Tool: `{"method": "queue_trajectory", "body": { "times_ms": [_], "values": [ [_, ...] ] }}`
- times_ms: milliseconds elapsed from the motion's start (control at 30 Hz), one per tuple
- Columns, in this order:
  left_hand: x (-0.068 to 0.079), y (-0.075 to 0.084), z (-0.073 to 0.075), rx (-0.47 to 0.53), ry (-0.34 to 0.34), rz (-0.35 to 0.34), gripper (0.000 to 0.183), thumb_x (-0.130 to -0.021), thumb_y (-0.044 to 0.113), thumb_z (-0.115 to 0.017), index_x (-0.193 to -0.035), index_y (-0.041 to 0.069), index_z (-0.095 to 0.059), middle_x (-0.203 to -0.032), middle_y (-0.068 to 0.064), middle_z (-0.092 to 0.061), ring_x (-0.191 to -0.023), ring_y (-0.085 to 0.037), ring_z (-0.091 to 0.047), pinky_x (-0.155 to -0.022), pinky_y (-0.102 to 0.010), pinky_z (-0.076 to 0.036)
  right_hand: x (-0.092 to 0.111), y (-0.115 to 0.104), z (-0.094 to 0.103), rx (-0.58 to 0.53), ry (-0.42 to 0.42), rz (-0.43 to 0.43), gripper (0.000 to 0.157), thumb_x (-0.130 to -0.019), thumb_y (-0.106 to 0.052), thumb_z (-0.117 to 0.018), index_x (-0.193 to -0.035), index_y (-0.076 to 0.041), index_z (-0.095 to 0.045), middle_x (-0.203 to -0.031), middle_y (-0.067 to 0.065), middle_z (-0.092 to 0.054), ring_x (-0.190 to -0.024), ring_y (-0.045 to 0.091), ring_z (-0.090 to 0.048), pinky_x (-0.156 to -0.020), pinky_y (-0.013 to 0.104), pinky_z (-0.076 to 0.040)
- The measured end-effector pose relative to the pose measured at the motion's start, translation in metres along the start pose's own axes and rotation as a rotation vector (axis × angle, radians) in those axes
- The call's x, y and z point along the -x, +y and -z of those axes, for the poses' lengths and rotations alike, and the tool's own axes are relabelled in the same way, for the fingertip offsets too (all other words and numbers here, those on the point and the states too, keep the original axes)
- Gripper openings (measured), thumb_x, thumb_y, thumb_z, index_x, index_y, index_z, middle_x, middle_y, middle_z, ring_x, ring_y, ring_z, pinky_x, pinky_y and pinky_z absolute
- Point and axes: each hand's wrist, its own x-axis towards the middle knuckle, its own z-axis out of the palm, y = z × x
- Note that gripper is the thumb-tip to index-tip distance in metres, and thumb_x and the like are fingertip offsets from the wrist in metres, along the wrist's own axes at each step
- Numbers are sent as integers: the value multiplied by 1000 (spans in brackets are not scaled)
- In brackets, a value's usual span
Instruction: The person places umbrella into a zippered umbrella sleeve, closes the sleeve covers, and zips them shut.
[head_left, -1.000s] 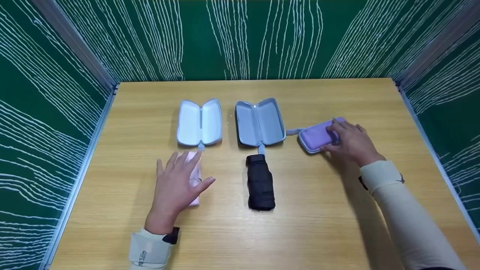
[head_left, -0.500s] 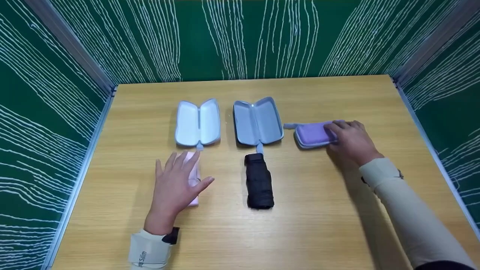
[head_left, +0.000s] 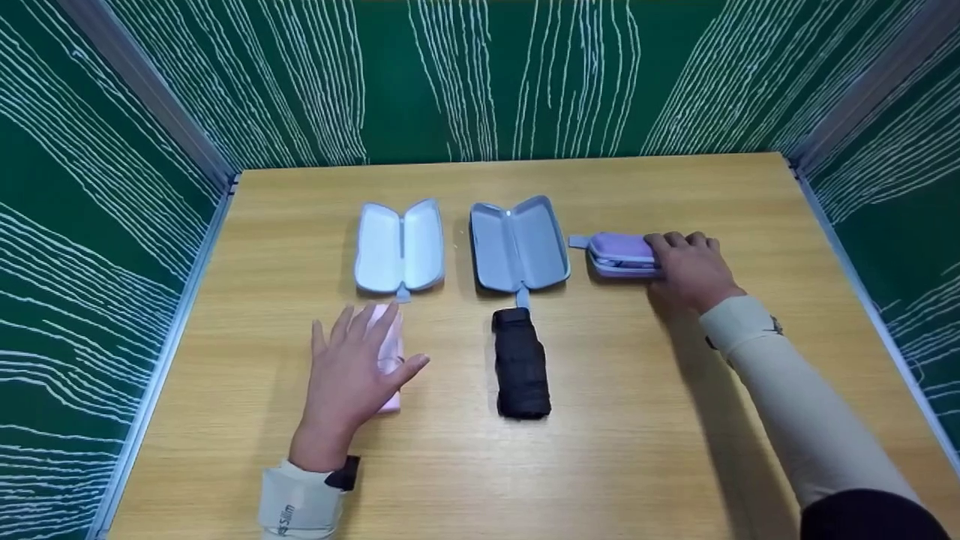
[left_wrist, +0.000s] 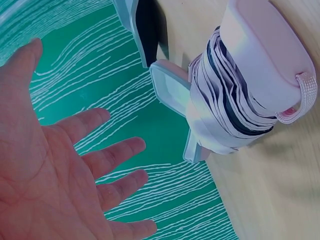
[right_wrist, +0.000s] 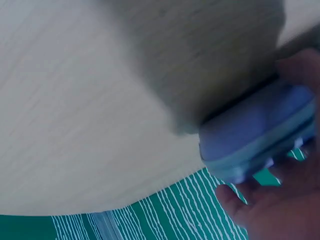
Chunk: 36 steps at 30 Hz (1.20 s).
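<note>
My right hand (head_left: pixel 691 270) grips the right end of a purple zip case (head_left: pixel 619 255), fingers over its top. The case is tilted so its seam faces the head camera, and a narrow dark gap shows along the seam. A grey tab sticks out from its left end. In the right wrist view the case (right_wrist: pixel 255 130) sits between thumb and fingers, blurred. My left hand (head_left: pixel 349 375) is spread over a pale pink folded umbrella (head_left: pixel 391 352), partly hiding it. The left wrist view shows the umbrella's pleats (left_wrist: pixel 225 100) and wrist loop (left_wrist: pixel 302 97), apart from the spread fingers.
Two cases lie unfolded at the back: a white-lined one (head_left: pixel 379 251) and a grey-lined one (head_left: pixel 541 247) with a dark outside. A black folded umbrella (head_left: pixel 520 367) lies in front of the grey one. Green walls with white lines border the wooden table (head_left: pixel 615 457).
My right hand has turned the purple case from slanting to lying straight across and tipped it so its seam shows, shifting it slightly back and left. The left hand stays in place.
</note>
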Motion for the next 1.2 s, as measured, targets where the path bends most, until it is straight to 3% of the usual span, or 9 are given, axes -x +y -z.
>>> {"method": "queue_trajectory", "body": {
  "times_ms": [200, 400, 567, 833, 1033, 1200],
  "values": [
    [-2, 5, 3, -6, -13, -7, 95, -88, 85, -46, -161, 25, -39, -161, -14, -41, -150, -44, -28, -116, -73, -2, 12, 8, -6, 15, 183, -20, 64, -89, -14, -80, -143, -5, -48, -139, 32, -53, -124, 61, -43, -100, 77, -33],
    [-4, 9, 5, 0, 4, -24, 93, -88, 84, -48, -161, 27, -39, -160, -15, -42, -150, -43, -29, -117, -72, -3, 31, 3, -12, -51, 347, -64, 56, -90, -19, -76, -139, -4, -54, -135, 29, -58, -124, 56, -47, -101, 73, -33],
    [-7, 14, 7, 2, 43, -70, 89, -89, 77, -57, -160, 25, -41, -159, -13, -43, -149, -42, -30, -116, -72, -6, 47, -8, -2, -106, 478, -57, 55, -89, -21, -80, -137, -6, -58, -136, 25, -60, -126, 50, -47, -104, 66, -31],
    [-10, 26, 10, -4, 67, -111, 92, -88, 77, -58, -158, 18, -44, -158, -12, -46, -149, -40, -32, -116, -71, -13, 61, -48, 32, -147, 735, 214, 58, -78, -14, -91, -130, -8, -66, -127, 17, -66, -119, 43, -52, -98, 63, -35],
    [-16, 37, 14, 12, 101, -156, 96, -85, 75, -65, -158, 17, -43, -157, -12, -46, -148, -39, -33, -117, -68, -14, 67, -96, 55, -108, 795, 368, 58, -77, -13, -92, -129, -9, -67, -124, 15, -67, -113, 41, -55, -94, 64, -37],
    [-24, 52, 17, -8, 168, -203, 100, -81, 74, -71, -157, 17, -43, -156, -11, -47, -146, -36, -36, -118, -65, -20, 67, -134, 61, -122, 849, 508, 54, -74, -9, -90, -124, -8, -70, -119, 13, -70, -107, 39, -58, -89, 59, -37]
  ]
}}
